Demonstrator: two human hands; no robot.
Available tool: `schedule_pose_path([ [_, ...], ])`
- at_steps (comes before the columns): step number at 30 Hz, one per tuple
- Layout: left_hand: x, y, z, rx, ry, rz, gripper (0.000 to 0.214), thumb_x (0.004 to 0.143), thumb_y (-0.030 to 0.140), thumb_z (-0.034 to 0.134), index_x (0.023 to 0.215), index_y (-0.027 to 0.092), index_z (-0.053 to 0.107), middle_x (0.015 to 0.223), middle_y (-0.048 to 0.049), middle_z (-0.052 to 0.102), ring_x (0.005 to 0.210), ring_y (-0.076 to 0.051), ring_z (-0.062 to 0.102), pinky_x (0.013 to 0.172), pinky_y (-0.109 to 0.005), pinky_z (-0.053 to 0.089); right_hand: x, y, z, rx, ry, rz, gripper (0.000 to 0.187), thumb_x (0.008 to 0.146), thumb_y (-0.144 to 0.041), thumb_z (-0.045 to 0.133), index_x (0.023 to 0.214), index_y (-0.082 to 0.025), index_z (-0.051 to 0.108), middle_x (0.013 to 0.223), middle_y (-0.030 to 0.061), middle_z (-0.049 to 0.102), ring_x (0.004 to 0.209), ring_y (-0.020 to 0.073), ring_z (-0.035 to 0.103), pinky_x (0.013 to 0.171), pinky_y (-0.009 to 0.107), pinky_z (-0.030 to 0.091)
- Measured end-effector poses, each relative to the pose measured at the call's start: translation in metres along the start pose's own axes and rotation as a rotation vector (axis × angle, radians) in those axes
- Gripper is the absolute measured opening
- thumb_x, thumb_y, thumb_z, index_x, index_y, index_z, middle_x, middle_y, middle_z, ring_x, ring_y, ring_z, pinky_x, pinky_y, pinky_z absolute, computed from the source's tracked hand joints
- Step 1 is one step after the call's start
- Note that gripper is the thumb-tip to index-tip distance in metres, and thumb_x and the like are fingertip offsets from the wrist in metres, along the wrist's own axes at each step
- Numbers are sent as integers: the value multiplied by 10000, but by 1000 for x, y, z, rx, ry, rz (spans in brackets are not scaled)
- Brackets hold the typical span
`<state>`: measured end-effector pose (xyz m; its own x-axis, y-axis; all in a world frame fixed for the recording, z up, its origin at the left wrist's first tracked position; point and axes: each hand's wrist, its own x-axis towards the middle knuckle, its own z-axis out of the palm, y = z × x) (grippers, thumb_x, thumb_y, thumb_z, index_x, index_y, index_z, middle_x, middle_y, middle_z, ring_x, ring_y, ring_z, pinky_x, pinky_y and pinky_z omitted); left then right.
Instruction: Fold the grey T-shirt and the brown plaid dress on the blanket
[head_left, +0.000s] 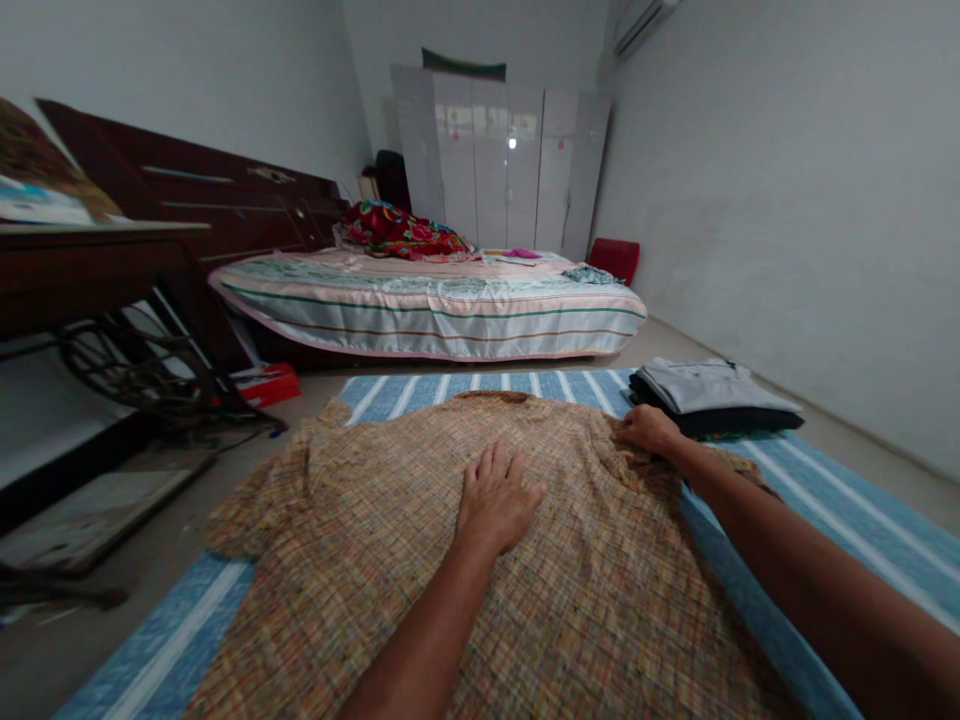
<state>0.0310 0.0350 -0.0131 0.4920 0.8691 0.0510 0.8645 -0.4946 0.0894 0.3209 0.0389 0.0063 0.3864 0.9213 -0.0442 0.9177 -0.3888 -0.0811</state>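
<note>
A tan checked shirt [420,560] lies spread out before me, its collar end away from me and a sleeve out to either side. My left hand [496,497] rests flat on the middle of its upper part, fingers stretched and thumb apart. At the shirt's right shoulder, my right hand [649,430] has its fingers closed on the bunched cloth near the sleeve. Under the shirt is a blue and white striped sheet [847,500]. Just beyond my right hand sits a stack of folded clothes [709,390], grey on top of black.
A bed [450,320] with a striped cover stands ahead, a red floral blanket [397,230] heaped on it. On the left is a table with an iron treadle frame [127,350], near a red box [266,385]. A white wardrobe [491,160] stands at the back.
</note>
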Motion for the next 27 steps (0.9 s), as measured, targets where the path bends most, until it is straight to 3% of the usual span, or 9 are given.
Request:
schedule_pose_path([
  [3,0,0,0,1,4,-2,681,885,603,226,1406,192,381,1525,-123,260,1404,-294,191,1102,-500,174,1,-2,-3,33,-3,-41,208,757,-368,637,848,-207,731,856,57,712,821,195,649,647,225,420],
  [7,-1,1,-1,-1,3,3,676,890,593,223,1409,188,375,1528,-122,252,1406,-291,184,1102,-504,176,0,-5,-6,66,86,-35,234,816,-319,555,931,-189,713,975,114,693,954,247,617,739,278,422],
  [11,-2,2,-4,0,-8,-4,673,891,588,228,1411,184,370,1527,-128,250,1409,-289,179,1104,-507,171,-2,-5,-9,174,97,-27,189,773,-307,609,852,-168,709,928,116,685,942,253,608,744,281,417],
  [14,-2,3,-5,2,-18,-11,671,888,591,239,1415,194,362,1528,-126,248,1412,-284,170,1106,-506,169,-2,-2,-12,336,37,-28,226,752,-369,638,801,-156,696,793,61,675,801,199,617,643,233,417],
  [18,-1,3,-5,3,-35,-14,675,886,597,237,1411,192,366,1529,-128,245,1413,-284,163,1107,-505,166,-3,5,-17,593,-97,18,383,855,-461,492,840,-129,683,670,46,654,590,150,592,507,221,426],
  [21,-1,2,-4,0,-27,-10,683,885,601,245,1410,181,368,1531,-133,238,1413,-288,163,1108,-503,164,-5,11,-19,721,-183,80,312,866,-349,469,837,-117,676,678,72,670,534,146,592,488,233,457],
  [24,0,1,-2,-4,-18,-8,689,885,604,237,1414,181,364,1531,-133,236,1412,-288,166,1108,-504,162,-10,14,-20,791,-292,94,176,770,-215,548,824,-124,688,685,73,684,541,158,612,495,239,480],
  [27,0,0,0,-6,-9,-4,687,885,607,233,1416,192,362,1530,-128,243,1411,-288,168,1107,-504,163,-14,13,-19,817,-373,83,175,703,-170,581,822,-141,706,670,53,692,542,159,618,491,231,485],
])
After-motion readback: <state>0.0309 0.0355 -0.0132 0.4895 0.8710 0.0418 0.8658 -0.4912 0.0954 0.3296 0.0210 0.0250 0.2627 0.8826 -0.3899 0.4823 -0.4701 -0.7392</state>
